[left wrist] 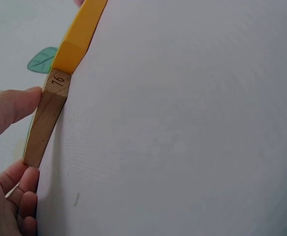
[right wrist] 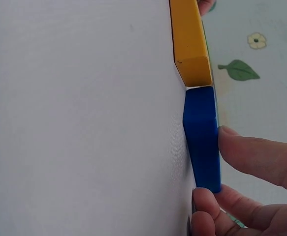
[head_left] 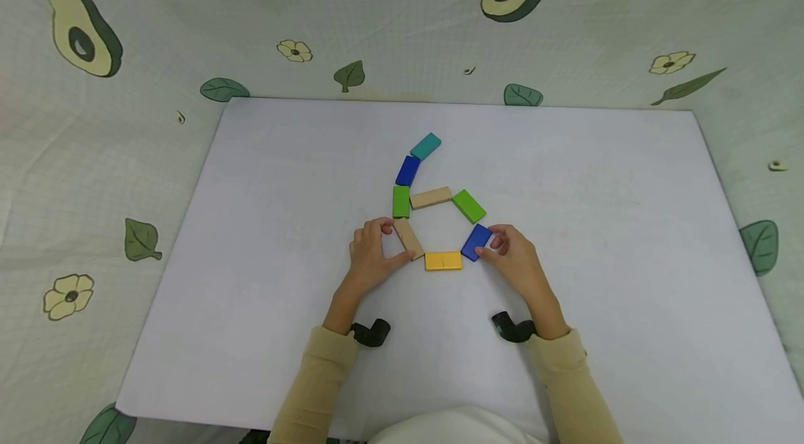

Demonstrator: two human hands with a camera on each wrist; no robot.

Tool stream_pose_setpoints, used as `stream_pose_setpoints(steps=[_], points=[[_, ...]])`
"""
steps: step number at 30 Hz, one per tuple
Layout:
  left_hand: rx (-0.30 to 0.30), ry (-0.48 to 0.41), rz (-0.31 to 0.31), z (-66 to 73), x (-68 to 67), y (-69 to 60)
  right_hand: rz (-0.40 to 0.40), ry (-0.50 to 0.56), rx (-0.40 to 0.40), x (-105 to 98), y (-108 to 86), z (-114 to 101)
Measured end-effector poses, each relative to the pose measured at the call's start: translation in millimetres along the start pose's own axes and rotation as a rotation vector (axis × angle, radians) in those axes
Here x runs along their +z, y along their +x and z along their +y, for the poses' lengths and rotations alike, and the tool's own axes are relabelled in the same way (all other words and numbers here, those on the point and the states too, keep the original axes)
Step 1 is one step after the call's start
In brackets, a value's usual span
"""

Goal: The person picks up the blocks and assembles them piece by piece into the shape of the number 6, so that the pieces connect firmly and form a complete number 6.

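Note:
My left hand pinches a bare wooden block by its ends, between thumb and fingers; in the left wrist view its end bears a printed number. On the other side, my right hand holds a blue block between thumb and fingertips. Between these two lies a yellow block, close to both. A green block, a second wooden block and another green block round off a ring with them. From its upper left, a dark blue block and a teal block curve upward.
All the blocks lie on a white tabletop. Cloth printed with avocados and leaves hangs behind and beside it. Each wrist carries a small black camera, one on the left and one on the right.

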State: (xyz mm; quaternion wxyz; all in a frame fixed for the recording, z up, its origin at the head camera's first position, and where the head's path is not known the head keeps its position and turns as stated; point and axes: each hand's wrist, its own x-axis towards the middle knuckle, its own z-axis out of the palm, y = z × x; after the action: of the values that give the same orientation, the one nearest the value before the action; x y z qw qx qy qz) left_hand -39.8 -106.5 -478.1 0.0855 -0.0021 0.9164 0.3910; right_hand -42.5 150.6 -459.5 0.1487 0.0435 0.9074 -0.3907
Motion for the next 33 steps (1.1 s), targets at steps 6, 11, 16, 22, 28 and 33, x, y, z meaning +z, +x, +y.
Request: stream_pose_setpoints(steps=[6,11,16,22,28,33], points=[[-0.008,0.006,-0.002,-0.2,0.3,0.3,-0.003,0.009,0.004,-0.4,1.3,-0.2],[-0.015,0.007,-0.005,0.0,0.2,-0.2,-0.011,0.009,0.005,-0.9,1.8,-0.8],[-0.012,0.002,-0.005,0.1,-0.1,-0.3,-0.018,0.002,0.007,-1.5,2.3,-0.9],[-0.008,0.001,-0.005,-0.6,0.3,0.2,-0.027,-0.009,-0.002,-2.5,2.5,-1.2],[-0.006,-0.002,-0.006,-1.5,0.6,1.0,-0.028,-0.013,-0.013,-2.1,3.9,0.2],[-0.009,-0.007,-0.008,-1.4,0.1,0.7,-0.027,-0.01,-0.016,-1.9,4.9,0.7]])
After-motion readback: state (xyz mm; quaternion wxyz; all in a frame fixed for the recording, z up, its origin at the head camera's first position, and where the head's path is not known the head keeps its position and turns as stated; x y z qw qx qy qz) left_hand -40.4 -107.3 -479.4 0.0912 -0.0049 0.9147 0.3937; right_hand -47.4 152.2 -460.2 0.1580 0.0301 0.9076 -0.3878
